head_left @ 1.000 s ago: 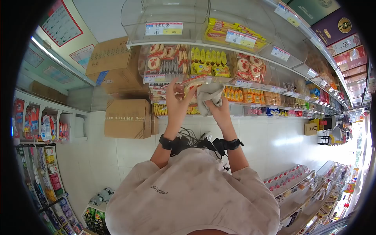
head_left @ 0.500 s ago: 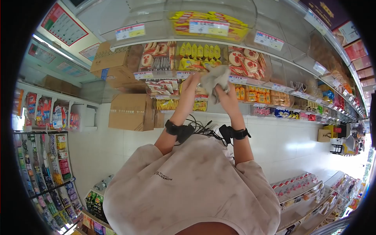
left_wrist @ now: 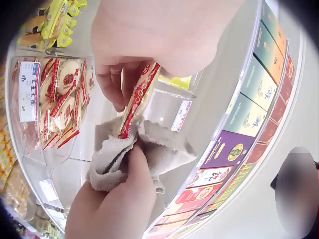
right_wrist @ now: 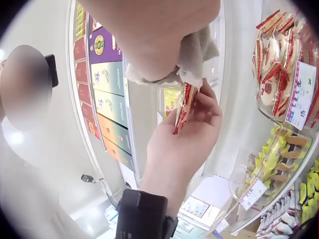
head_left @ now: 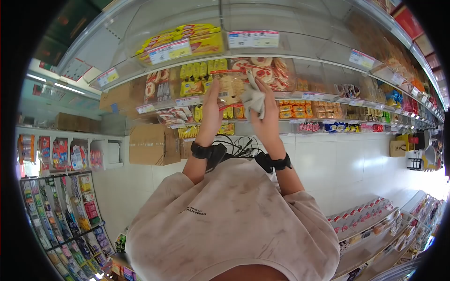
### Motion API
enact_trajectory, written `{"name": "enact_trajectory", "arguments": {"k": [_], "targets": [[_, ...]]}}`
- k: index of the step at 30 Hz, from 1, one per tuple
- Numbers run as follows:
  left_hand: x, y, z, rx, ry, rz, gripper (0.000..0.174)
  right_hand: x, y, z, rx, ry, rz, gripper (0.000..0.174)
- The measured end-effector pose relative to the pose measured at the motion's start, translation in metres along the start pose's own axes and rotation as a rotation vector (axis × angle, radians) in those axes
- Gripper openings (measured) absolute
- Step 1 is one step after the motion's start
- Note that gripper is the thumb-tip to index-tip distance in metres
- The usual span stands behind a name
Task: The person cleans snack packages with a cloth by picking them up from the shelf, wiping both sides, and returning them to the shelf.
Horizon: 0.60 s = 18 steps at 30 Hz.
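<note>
My left hand (head_left: 212, 117) grips a clear, red-edged packet of pale round crackers (head_left: 230, 89) between thumb and fingers. In the left wrist view the packet (left_wrist: 142, 94) stands edge-on, its lower end tucked into a grey cloth (left_wrist: 107, 159). My right hand (head_left: 267, 124) pinches that cloth (head_left: 254, 100) against the packet's side, thumb pressed into the folds. The right wrist view has the left hand (right_wrist: 184, 142) curled round the packet (right_wrist: 185, 107), with the cloth (right_wrist: 197, 55) bunched under the right hand (right_wrist: 154, 40).
Shelf bins in front hold similar red-edged packets (head_left: 279, 75), yellow packs (head_left: 194, 77) and orange packs (head_left: 295, 110). A price tag (head_left: 253, 39) marks the upper shelf edge. Cardboard boxes (head_left: 147, 143) stand at the left. Boxed goods (left_wrist: 244, 117) line the top shelf.
The head view has swung right, so the shelf goods sit further left. The packet, mostly hidden by hand and cloth half a second ago, now shows its broad face between the hands.
</note>
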<state>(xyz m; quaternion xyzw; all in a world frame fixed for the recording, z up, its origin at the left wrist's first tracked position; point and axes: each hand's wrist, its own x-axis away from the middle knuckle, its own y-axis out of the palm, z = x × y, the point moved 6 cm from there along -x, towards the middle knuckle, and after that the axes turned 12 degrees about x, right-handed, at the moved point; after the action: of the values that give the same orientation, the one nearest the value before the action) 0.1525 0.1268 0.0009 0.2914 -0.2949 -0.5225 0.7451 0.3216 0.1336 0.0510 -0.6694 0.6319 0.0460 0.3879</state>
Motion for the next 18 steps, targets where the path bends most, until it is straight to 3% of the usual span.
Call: {"name": "enact_trajectory", "arguments": {"k": [2,3,4,6,8,10,13,14,17,18], "targets": [[-0.004,0.005,-0.011,-0.052,-0.016,0.009,0.046,-0.003,-0.010,0.000,0.007,-0.029,0.024,0.067],[-0.005,0.014,-0.017,-0.088,-0.016,-0.078,0.049,-0.003,-0.013,0.000,0.011,-0.041,0.038,0.070],[-0.006,0.023,-0.025,-0.124,-0.020,-0.169,0.052,-0.004,-0.011,0.004,0.030,-0.018,-0.006,0.061],[-0.001,0.051,-0.038,-0.227,-0.043,-0.329,0.056,0.011,0.019,0.043,-0.480,0.327,-0.097,0.054],[0.000,0.066,-0.042,-0.600,0.116,-0.438,0.050,0.019,0.028,0.062,-0.830,0.552,-0.127,0.047],[-0.010,0.071,-0.045,-0.867,0.250,-0.556,0.045,0.015,0.018,0.073,-0.758,0.523,-0.211,0.048],[-0.015,0.076,-0.046,-1.042,0.288,-0.587,0.044,0.019,0.010,0.100,-0.630,0.515,-0.249,0.040],[-0.020,0.074,-0.047,-1.010,0.146,-0.444,0.040,0.022,0.009,0.111,-0.643,0.571,-0.226,0.038],[-0.042,0.060,-0.048,-0.973,0.236,-0.437,0.036,0.015,-0.003,0.136,-0.611,0.621,-0.184,0.037],[-0.043,0.059,-0.052,-0.906,0.167,-0.442,0.037,0.011,-0.007,0.142,-0.586,0.618,-0.178,0.037]]}}
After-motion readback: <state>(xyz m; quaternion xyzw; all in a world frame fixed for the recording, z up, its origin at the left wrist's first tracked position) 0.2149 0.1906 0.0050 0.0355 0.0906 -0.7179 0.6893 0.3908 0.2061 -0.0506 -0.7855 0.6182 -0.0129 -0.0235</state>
